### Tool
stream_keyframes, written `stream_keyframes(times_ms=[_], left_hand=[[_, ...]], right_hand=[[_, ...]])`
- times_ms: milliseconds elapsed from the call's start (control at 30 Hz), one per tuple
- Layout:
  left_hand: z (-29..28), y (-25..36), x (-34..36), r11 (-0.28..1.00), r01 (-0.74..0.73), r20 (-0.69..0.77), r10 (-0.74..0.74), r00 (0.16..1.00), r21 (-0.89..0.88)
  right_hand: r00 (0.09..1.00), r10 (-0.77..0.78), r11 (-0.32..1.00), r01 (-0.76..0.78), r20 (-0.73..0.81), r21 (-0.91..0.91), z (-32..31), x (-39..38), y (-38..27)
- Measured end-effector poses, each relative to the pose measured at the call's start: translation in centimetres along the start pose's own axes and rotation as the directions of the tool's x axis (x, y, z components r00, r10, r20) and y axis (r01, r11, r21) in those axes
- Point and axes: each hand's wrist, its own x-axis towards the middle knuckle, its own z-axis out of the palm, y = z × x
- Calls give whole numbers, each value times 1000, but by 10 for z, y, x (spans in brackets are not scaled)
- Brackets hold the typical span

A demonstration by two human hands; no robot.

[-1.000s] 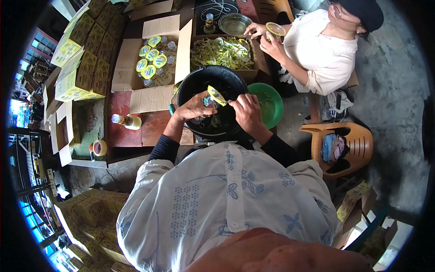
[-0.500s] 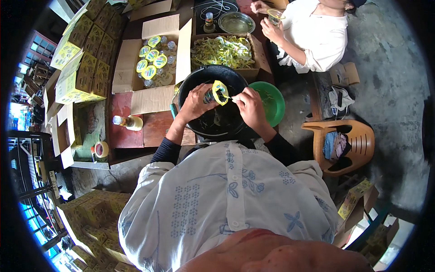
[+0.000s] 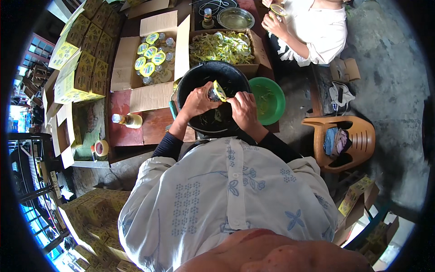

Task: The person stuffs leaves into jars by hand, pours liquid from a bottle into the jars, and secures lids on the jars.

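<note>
My left hand (image 3: 200,102) grips a small clear plastic cup (image 3: 211,94) on its side above a black bucket (image 3: 183,86). The cup's yellow printed film lid (image 3: 219,91) points to the right. My right hand (image 3: 244,109) has its fingers closed at the lower right edge of that lid; whatever small piece they pinch is hidden. Dark liquid with floating yellow scraps shows in the bucket. Beside it on the right is a green basin (image 3: 277,106) with a few strips inside.
Behind the bucket, a cardboard box (image 3: 256,71) is heaped with yellow-green film strips (image 3: 222,49). An open carton (image 3: 122,75) to its left holds several cups. A jar (image 3: 134,120) and a tape roll (image 3: 101,148) are at left. A co-worker's hand (image 3: 275,26) holds a cup. An orange chair (image 3: 317,136) stands right.
The cup has turned so its lid is seen more edge-on. My right hand has turned, with its fingers bunched closer to the lid's edge. The co-worker's hands have moved slightly up.
</note>
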Motion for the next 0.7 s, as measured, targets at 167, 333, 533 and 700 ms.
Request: stream_keyframes(times_ms=[167,333,533,700], left_hand=[[3,-7,2,995,12,26,-9,1000,-96],[3,6,4,994,99,17,-99,995,-35],[15,-8,7,968,-20,99,46,994,-250],[15,-3,3,980,-17,37,24,999,-197]], right_hand=[[997,73,997,-74,16,21,0,2,-3],[1000,25,999,-26,-15,-38,-9,-1,3],[988,152,986,-151,1,71,-3,0,10],[961,266,925,-278,79,261,-12,-1,14]])
